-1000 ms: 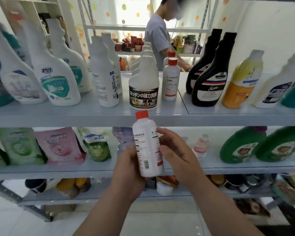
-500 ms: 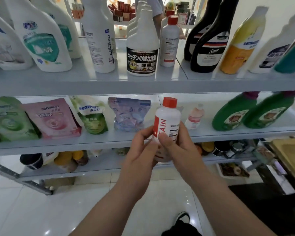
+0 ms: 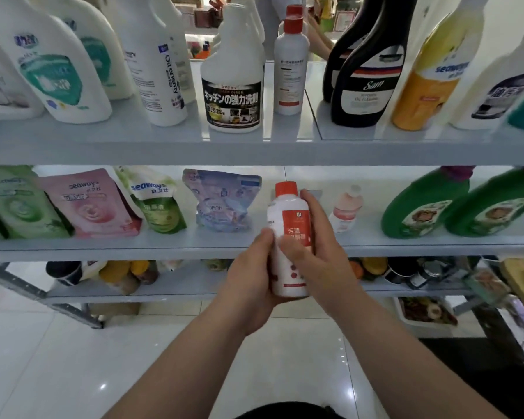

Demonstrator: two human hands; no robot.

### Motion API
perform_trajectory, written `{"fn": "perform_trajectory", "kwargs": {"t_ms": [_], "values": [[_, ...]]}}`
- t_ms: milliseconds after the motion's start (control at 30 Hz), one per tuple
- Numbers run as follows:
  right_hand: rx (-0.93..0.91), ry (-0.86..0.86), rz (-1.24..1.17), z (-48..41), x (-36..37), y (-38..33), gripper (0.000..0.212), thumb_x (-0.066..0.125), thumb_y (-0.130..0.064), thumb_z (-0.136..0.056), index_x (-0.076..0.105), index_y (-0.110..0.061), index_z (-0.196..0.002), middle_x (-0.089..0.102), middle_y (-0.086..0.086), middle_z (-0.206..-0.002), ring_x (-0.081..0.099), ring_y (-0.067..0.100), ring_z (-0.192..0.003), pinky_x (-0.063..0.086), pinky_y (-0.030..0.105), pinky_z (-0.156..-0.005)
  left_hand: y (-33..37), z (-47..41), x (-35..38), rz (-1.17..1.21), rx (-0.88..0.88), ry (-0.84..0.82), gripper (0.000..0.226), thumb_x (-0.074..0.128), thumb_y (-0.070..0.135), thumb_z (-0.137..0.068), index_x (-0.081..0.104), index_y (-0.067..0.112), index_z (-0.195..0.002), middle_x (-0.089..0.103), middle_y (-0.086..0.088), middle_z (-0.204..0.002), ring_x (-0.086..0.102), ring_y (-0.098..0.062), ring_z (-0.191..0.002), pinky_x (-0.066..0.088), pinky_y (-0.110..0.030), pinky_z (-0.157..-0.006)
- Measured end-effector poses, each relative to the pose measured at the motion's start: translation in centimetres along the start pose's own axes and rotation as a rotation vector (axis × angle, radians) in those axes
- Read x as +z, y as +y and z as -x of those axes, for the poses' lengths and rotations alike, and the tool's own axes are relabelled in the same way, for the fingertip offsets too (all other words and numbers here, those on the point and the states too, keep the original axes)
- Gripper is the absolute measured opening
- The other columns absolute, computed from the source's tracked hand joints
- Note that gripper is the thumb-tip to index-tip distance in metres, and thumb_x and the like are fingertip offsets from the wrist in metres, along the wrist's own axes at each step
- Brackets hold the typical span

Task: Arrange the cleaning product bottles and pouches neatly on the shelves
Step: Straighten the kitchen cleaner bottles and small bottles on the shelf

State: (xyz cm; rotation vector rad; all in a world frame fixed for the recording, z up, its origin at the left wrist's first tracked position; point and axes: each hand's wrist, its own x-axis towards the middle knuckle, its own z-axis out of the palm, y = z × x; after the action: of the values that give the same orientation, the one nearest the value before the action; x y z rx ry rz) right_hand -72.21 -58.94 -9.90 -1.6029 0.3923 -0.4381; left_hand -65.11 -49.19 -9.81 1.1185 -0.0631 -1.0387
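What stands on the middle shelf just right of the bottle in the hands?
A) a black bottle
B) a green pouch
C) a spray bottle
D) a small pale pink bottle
D: a small pale pink bottle stands between the held red-capped bottle and a green bottle.

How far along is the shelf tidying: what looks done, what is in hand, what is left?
Done: bottles stand along the top shelf, pouches line the middle shelf. In hand: the left hand and right hand grip a red-capped bottle before the middle shelf. Left: setting it down, perhaps in the gap beside the pink bottle.
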Motion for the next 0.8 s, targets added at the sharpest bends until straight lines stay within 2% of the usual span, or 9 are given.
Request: {"fn": "perform_trajectory", "kwargs": {"t_ms": [67,167,233,300,433,500,600,700,800], "values": [[0.044,0.054,-0.002,-0.9,-1.8,0.7,0.06,0.063,-0.056,-0.082,0.041,-0.06,-0.138,0.054,-0.009,-0.141,0.062,0.012,-0.121,0.054,0.045,-0.103,-0.1,-0.5,0.6,-0.043,0.04,-0.016,0.036,0.04,0.038,-0.107,0.064,0.027,-0.132,0.072,-0.01,-0.123,0.069,-0.032,-0.112,0.056,-0.063,-0.088],[0.167,0.102,-0.31,-1.8,-3.8,1.1,0.039,0.051,-0.028,-0.099,0.057,-0.042,-0.135,0.068,-0.004,-0.13,0.066,0.02,-0.118,0.053,0.055,-0.102,-0.3,-1.1,1.7,-0.138,0.154,0.039,0.032,0.042,0.028,-0.108,0.067,0.04,-0.125,0.072,-0.003,-0.118,0.069,-0.029,-0.109,0.06,-0.057,-0.081],[0.178,0.087,-0.373,-2.1,-5.0,0.9,0.035,0.052,-0.034,-0.1,0.06,-0.035,-0.134,0.071,0.0,-0.125,0.068,0.024,-0.115,0.053,0.057,-0.101,-0.8,-1.7,2.7,-0.222,0.229,0.138,0.033,0.041,0.027,-0.109,0.068,0.044,-0.112,0.073,0.003,-0.107,0.07,-0.026,-0.104,0.063,-0.046,-0.07],[0.135,0.06,-0.29,-2.3,-5.8,0.5,0.042,0.058,-0.045,-0.094,0.059,-0.034,-0.134,0.072,-0.002,-0.123,0.07,0.023,-0.112,0.055,0.054,-0.099,-1.4,-2.2,3.9,-0.262,0.257,0.193,0.029,0.041,0.032,-0.108,0.067,0.043,-0.101,0.074,0.003,-0.103,0.071,-0.028,-0.103,0.063,-0.044,-0.067],[0.068,0.075,-0.28,-2.9,-7.1,0.0,0.036,0.055,-0.047,-0.093,0.06,-0.042,-0.129,0.073,-0.008,-0.118,0.071,0.016,-0.108,0.057,0.042,-0.095,-2.0,-2.7,6.5,-0.062,0.06,0.037,0.046,0.031,0.053,-0.104,0.064,0.029,-0.124,0.075,-0.006,-0.114,0.073,-0.032,-0.104,0.057,-0.063,-0.084],[0.031,0.093,-0.195,-3.3,-7.9,-0.1,0.023,0.047,-0.04,-0.104,0.057,-0.05,-0.123,0.072,-0.016,-0.111,0.071,0.007,-0.101,0.058,0.029,-0.087,-2.2,-3.0,7.4,0.005,0.014,-0.024,0.046,0.031,0.05,-0.106,0.062,0.027,-0.131,0.073,-0.009,-0.121,0.071,-0.033,-0.108,0.056,-0.064,-0.086],[0.011,0.107,-0.085,-3.6,-9.4,-0.1,0.032,0.04,-0.03,-0.108,0.051,-0.049,-0.131,0.067,-0.022,-0.111,0.068,0.002,-0.098,0.058,0.02,-0.08,-2.7,-3.1,8.2,0.015,0.015,-0.008,0.041,0.037,0.041,-0.106,0.061,0.02,-0.131,0.073,-0.012,-0.117,0.073,-0.03,-0.103,0.06,-0.057,-0.081],[0.043,0.101,-0.104,-3.9,-10.2,0.1,0.039,0.046,-0.033,-0.106,0.044,-0.055,-0.139,0.06,-0.013,-0.126,0.068,0.011,-0.104,0.062,0.031,-0.083,-2.8,-3.1,8.1,-0.058,0.052,0.034,0.037,0.036,0.025,-0.108,0.065,0.011,-0.126,0.075,-0.016,-0.11,0.073,-0.031,-0.096,0.062,-0.048,-0.071],[0.142,0.133,-0.254,-4.3,-10.2,0.5,0.033,0.047,-0.03,-0.106,0.062,-0.052,-0.126,0.069,-0.011,-0.116,0.071,0.021,-0.104,0.061,0.046,-0.089,-2.3,-2.4,7.7,-0.125,0.07,0.035,0.038,0.033,0.014,-0.106,0.067,0.013,-0.124,0.074,-0.018,-0.113,0.073,-0.034,-0.097,0.061,-0.038,-0.065]]}}
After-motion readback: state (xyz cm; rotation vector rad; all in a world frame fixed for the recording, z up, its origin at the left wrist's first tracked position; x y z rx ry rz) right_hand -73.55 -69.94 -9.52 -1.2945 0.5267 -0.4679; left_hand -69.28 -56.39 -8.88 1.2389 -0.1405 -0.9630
